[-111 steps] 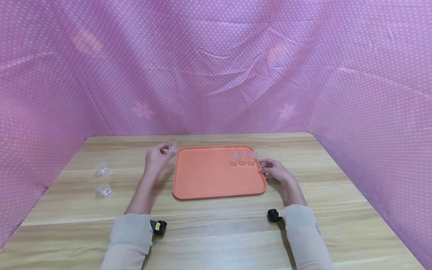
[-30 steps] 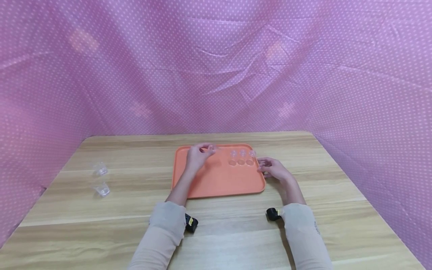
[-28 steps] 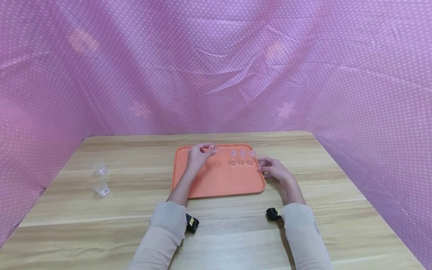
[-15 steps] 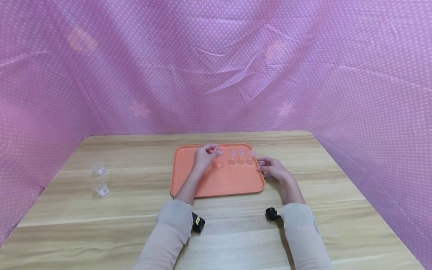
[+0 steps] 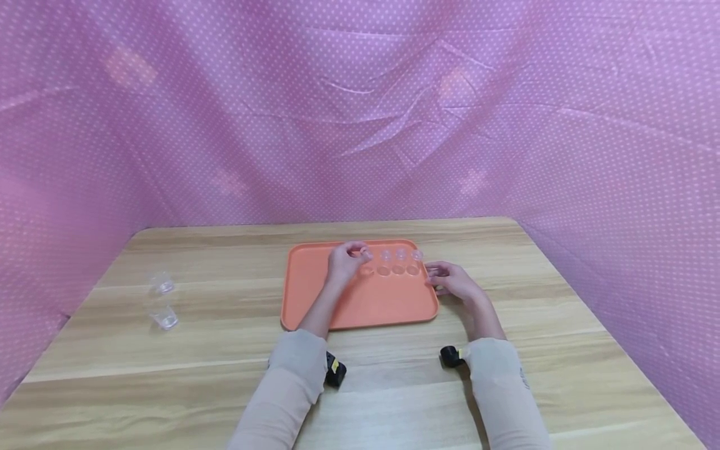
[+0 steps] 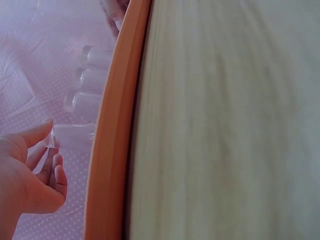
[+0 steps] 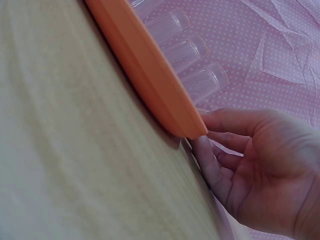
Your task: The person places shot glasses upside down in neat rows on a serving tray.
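Observation:
My left hand (image 5: 344, 264) pinches the base of a clear cup (image 6: 72, 136) between thumb and fingers. That cup is upside down, its rim at the surface of the orange tray (image 5: 360, 309). To its right, three similar clear cups (image 5: 398, 270) stand inverted in a row near the tray's back right corner. At the tray's right edge my right hand (image 5: 457, 281) grips the rim; in the right wrist view the tray's edge (image 7: 155, 82) lies between thumb and fingers. The far fingers of that hand are partly hidden.
Two more clear cups, one farther back (image 5: 164, 284) and one nearer (image 5: 165, 319), stand on the left of the wooden table (image 5: 394, 387), apparently rim up. Pink dotted cloth (image 5: 360, 125) hangs behind and at both sides of the table.
My left hand has carried its cup from beyond the tray's left edge rightward over the tray, then down beside the row of three. My right hand keeps its place at the tray's edge.

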{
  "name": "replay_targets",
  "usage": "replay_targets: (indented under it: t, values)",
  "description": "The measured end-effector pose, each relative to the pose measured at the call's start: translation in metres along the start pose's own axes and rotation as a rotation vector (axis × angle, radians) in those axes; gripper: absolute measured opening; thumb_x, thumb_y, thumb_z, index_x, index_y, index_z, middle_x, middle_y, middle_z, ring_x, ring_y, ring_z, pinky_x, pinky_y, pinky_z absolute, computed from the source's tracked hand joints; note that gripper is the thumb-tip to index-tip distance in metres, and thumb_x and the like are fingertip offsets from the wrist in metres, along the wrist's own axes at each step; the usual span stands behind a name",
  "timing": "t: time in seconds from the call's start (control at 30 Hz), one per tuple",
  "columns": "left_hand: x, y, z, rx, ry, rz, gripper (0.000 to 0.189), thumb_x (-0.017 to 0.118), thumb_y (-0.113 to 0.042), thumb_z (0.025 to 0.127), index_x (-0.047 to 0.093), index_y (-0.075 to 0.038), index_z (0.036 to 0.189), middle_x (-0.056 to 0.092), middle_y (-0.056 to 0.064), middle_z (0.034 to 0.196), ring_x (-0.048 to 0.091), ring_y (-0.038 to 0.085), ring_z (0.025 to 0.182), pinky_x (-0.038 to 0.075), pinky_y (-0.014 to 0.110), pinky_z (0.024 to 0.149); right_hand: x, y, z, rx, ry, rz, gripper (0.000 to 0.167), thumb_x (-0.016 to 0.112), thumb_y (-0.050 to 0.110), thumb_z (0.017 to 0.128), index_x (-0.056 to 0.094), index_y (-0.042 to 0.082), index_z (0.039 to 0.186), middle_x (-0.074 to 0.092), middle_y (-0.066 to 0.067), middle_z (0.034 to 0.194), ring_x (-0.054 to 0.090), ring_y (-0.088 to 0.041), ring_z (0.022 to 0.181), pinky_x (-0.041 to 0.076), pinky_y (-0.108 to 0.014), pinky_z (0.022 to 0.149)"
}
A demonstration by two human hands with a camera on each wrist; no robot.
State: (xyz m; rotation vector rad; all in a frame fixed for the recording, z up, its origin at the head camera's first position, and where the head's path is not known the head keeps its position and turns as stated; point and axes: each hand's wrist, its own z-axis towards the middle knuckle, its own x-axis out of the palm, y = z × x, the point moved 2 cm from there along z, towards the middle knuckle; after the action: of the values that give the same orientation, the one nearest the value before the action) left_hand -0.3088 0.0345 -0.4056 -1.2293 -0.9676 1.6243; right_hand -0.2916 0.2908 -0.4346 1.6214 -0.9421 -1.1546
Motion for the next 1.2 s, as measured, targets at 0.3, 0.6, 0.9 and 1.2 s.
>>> replay_targets:
  t: [0.3, 0.6, 0.9, 1.2]
  values:
    - [0.007, 0.001, 0.001, 0.010, 0.064, 0.042, 0.025, 0.073, -0.006, 0.074, 0.069, 0.000, 0.099, 0.066, 0.010, 0.088, 0.055, 0.020, 0.076, 0.044, 0.027, 0.065, 0.000, -0.006, 0.003, -0.004, -0.017, -0.009, 0.045, 0.054, -0.001, 0.088, 0.040, -0.009, 0.131, 0.054, -0.022, 0.108, 0.057, -0.017, 0.087, 0.052, -0.032, 0.073]
    - [0.010, 0.005, 0.003, -0.001, 0.085, 0.043, 0.026, 0.073, -0.006, 0.075, 0.070, -0.001, 0.101, 0.066, 0.011, 0.086, 0.056, 0.019, 0.076, 0.045, 0.027, 0.064, 0.000, -0.010, 0.006, -0.010, -0.024, 0.003, 0.044, 0.053, -0.002, 0.089, 0.041, -0.007, 0.131, 0.054, -0.020, 0.108, 0.058, -0.015, 0.085, 0.051, -0.033, 0.075]
    - [0.009, 0.005, 0.001, 0.010, 0.080, 0.046, 0.028, 0.073, -0.005, 0.075, 0.069, 0.000, 0.102, 0.067, 0.010, 0.097, 0.054, 0.019, 0.075, 0.042, 0.025, 0.065, 0.000, -0.010, 0.006, -0.006, -0.029, -0.007, 0.045, 0.052, -0.002, 0.089, 0.039, -0.009, 0.131, 0.052, -0.023, 0.111, 0.057, -0.015, 0.086, 0.051, -0.031, 0.074]
    - [0.008, 0.006, 0.000, -0.007, 0.093, 0.034, 0.028, 0.072, -0.006, 0.077, 0.068, -0.002, 0.104, 0.067, 0.010, 0.098, 0.056, 0.021, 0.080, 0.044, 0.027, 0.068, 0.000, -0.009, 0.005, -0.016, -0.028, -0.019, 0.045, 0.052, -0.001, 0.089, 0.039, -0.009, 0.131, 0.055, -0.021, 0.108, 0.057, -0.015, 0.086, 0.052, -0.031, 0.073]
